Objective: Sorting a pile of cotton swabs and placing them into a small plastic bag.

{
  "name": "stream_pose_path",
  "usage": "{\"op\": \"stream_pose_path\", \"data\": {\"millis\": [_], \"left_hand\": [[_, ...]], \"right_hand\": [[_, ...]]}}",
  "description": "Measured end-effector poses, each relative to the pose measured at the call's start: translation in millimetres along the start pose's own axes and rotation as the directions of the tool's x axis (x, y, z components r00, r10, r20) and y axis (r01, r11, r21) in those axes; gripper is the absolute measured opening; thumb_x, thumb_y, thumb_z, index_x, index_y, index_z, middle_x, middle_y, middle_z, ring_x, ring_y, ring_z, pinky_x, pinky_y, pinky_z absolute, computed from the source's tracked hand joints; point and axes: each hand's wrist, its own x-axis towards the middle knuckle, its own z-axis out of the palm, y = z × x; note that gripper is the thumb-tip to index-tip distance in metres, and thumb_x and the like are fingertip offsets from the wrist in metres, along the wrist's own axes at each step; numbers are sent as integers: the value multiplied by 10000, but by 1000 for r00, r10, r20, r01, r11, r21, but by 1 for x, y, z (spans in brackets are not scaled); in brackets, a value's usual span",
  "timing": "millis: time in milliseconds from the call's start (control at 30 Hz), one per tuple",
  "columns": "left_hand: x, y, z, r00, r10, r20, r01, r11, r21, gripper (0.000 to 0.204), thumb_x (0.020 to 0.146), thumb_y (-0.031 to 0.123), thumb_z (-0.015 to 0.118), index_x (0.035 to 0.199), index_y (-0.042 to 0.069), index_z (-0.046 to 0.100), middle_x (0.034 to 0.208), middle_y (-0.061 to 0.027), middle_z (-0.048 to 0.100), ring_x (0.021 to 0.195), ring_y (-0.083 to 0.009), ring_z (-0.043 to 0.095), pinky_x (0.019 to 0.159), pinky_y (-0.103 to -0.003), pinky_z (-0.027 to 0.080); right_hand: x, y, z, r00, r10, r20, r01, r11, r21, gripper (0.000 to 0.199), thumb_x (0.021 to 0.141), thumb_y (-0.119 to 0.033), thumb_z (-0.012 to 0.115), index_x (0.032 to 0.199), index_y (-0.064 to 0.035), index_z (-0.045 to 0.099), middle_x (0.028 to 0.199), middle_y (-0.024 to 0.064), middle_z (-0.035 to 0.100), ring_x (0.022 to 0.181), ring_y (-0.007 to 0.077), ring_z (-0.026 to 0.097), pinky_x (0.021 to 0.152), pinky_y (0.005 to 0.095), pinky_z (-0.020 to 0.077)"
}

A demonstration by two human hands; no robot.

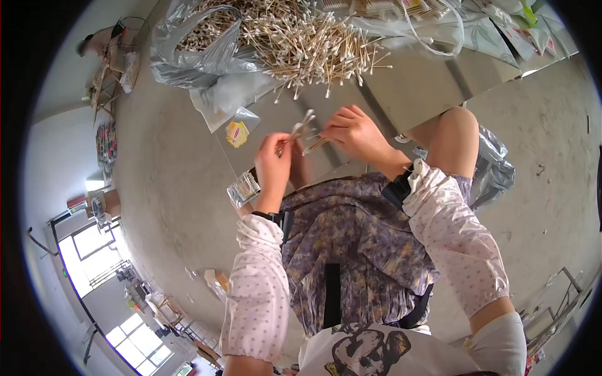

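Observation:
My left hand [274,168] is closed around a few cotton swabs [308,116], their white tips sticking up past the fingers. Just beside it, my right hand [359,133] pinches some more wooden-stemmed swabs [315,146] that slant down toward the left hand. The exact number in each hand is hard to make out. Beyond both hands lies a large loose heap of cotton swabs [313,44] on the metal table [407,84]. A small clear packet of swabs [244,188] shows against my left wrist; what supports it is unclear.
A grey plastic bag [188,66] spills swabs at the far left of the table. A little clear bag with yellow cards [237,133] lies near the table's left edge. Packed swabs [414,9] sit at the back. Another grey bag [492,169] hangs beside my right knee.

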Motion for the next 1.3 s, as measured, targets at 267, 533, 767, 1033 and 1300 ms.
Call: {"op": "stream_pose_path", "data": {"millis": [267,533,767,1033,1300], "left_hand": [[3,49,11,977,171,129,-171,985,-12,241,854,17,703,1094,29,677,1077,-114,715,1019,-300,675,886,-374,530],[-8,40,16,964,259,52,-263,958,114,234,829,34,744,1059,47,703,1092,-68,722,1011,-285,669,867,-380,534],[-10,35,17,961,276,15,-276,952,136,173,827,35,746,999,38,724,1054,-62,730,981,-270,676,847,-370,539],[-18,22,7,959,282,-4,-279,950,140,144,827,15,722,969,36,711,1035,-53,718,943,-274,664,806,-377,545],[-34,10,-13,984,178,-6,-175,974,144,122,858,25,717,980,19,722,1032,-91,727,982,-274,673,869,-365,524]], "right_hand": [[8,-1,-31,964,241,-112,-233,969,81,279,734,-49,681,1008,-90,714,1026,40,664,1045,251,592,958,394,444],[1,5,-41,979,202,-7,-201,977,75,225,751,-100,725,976,-108,710,1029,30,672,1081,234,587,993,386,427],[3,1,-34,981,191,-10,-192,981,-40,85,794,-85,705,854,-100,648,913,4,625,977,216,575,901,358,441],[5,1,-41,985,168,26,-163,975,-150,74,813,-84,674,863,-115,630,906,2,610,974,211,572,903,343,432],[2,8,-44,979,205,-19,-206,968,-145,86,807,-60,674,857,-115,632,888,0,613,959,210,572,900,347,436]]}}
